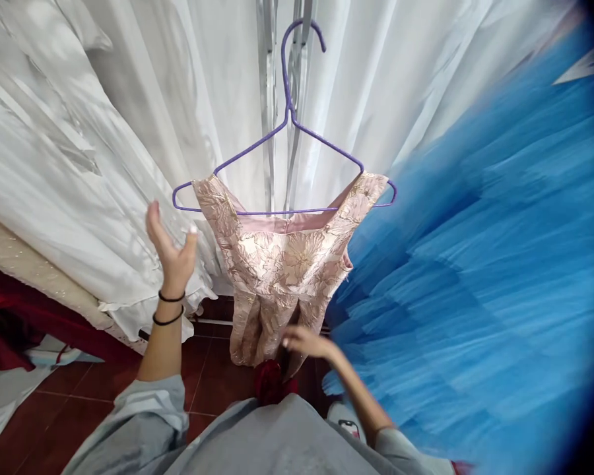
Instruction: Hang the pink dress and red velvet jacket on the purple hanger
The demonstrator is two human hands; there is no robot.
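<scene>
A pink dress with a gold floral pattern (292, 257) hangs by its wide straps on a purple hanger (290, 112). My left hand (172, 254) is raised to the left of the dress, fingers and thumb spread, holding nothing. Two dark bands (171, 307) circle that wrist. Low down, my right hand (307, 343) is in front of the dress's skirt, its fingers stretched out to the left and slightly blurred. Whether those fingertips touch the fabric is unclear. Just below them is a dark red piece of cloth (270, 382).
White garments (103, 165) hang behind and to the left, with a metal pole (268, 99) between them. A large blue tulle dress (475, 264) fills the right side. Dark red and beige fabrics (44, 284) lie at lower left, above a reddish tiled floor (69, 415).
</scene>
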